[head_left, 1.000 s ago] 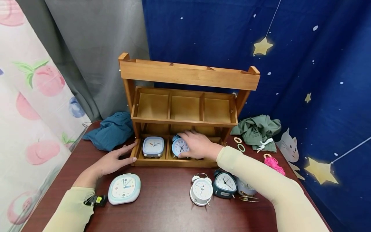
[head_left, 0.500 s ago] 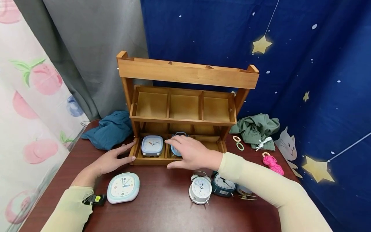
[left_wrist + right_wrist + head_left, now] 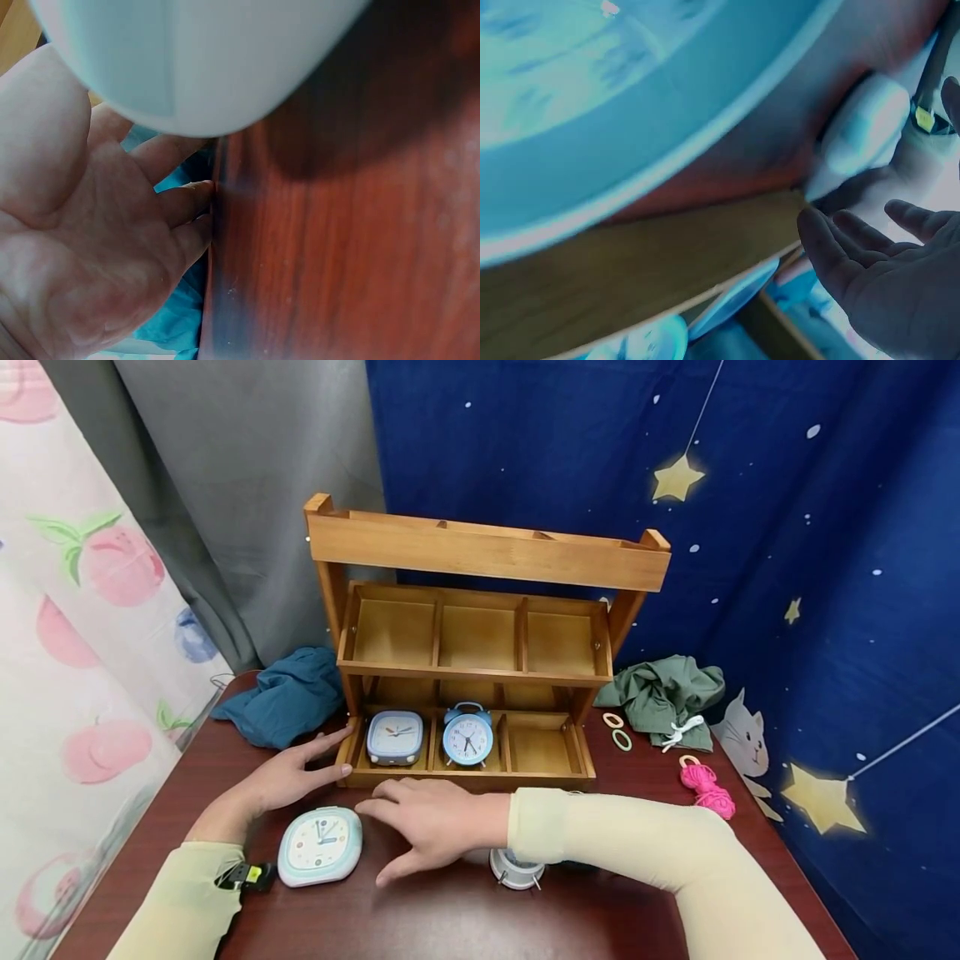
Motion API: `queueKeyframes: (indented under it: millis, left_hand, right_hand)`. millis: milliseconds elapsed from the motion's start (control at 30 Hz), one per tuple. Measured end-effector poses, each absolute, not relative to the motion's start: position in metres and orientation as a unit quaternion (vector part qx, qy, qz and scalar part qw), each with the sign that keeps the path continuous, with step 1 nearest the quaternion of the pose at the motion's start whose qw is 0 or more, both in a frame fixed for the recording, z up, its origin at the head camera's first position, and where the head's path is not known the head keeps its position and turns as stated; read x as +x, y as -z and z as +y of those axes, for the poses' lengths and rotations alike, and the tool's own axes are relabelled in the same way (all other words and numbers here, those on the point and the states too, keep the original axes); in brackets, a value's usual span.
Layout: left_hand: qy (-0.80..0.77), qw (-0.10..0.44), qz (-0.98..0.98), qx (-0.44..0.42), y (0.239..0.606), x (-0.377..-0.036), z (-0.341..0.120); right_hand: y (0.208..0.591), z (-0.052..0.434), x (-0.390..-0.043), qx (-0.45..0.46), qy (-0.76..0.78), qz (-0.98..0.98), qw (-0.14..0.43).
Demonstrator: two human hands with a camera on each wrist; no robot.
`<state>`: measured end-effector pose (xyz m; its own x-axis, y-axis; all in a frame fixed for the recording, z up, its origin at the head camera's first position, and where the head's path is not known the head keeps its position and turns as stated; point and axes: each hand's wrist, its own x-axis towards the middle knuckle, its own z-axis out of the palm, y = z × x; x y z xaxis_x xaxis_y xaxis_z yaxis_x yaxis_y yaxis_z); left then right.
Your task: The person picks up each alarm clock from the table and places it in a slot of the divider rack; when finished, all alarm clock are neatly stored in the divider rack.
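Observation:
My left hand (image 3: 288, 781) rests its fingers and thumb at the lower left corner of a wooden tiered shelf (image 3: 480, 553). My right hand (image 3: 431, 822) hovers over the table with fingers spread, holding nothing, just right of a mint-rimmed white clock (image 3: 320, 846). In the bottom tier, a lavender-blue square clock (image 3: 394, 737) sits in the left compartment and a light blue twin-bell alarm clock (image 3: 467, 739) stands in the middle one. A white alarm clock (image 3: 517, 872) is partly covered by my right forearm; close up, its rim (image 3: 705, 124) fills the right wrist view.
Teal cloth (image 3: 285, 697) lies left of the shelf, green cloth (image 3: 663, 697) to its right. Two small rings (image 3: 621, 739) and pink yarn (image 3: 707, 787) lie on the right of the table (image 3: 420, 927). Curtains hang behind.
My right hand has let go of the light blue alarm clock and moved down and left toward the mint-rimmed clock. My right forearm now covers the dark clock. My left hand stays in place.

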<state>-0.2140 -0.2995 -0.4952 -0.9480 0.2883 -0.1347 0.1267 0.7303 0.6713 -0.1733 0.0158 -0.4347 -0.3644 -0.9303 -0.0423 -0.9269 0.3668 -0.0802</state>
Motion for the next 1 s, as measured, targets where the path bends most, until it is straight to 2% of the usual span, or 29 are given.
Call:
queueKeyframes:
  millis: [300,600,1000]
  left_hand:
    - [-0.349,0.112,0.923,0.113,0.495,-0.213,-0.299]
    - [-0.356,0.109,0.920,0.119,0.496,-0.213,-0.300]
    - [-0.360,0.109,0.919,0.120,0.496,-0.213,-0.299]
  right_hand:
    - [0.446,-0.019,-0.160,-0.548,-0.013,0.833,0.077]
    - [0.455,-0.045,-0.164,-0.515,-0.022,0.849,0.118]
    - [0.469,-0.056,-0.160,-0.510,-0.018,0.857,0.074]
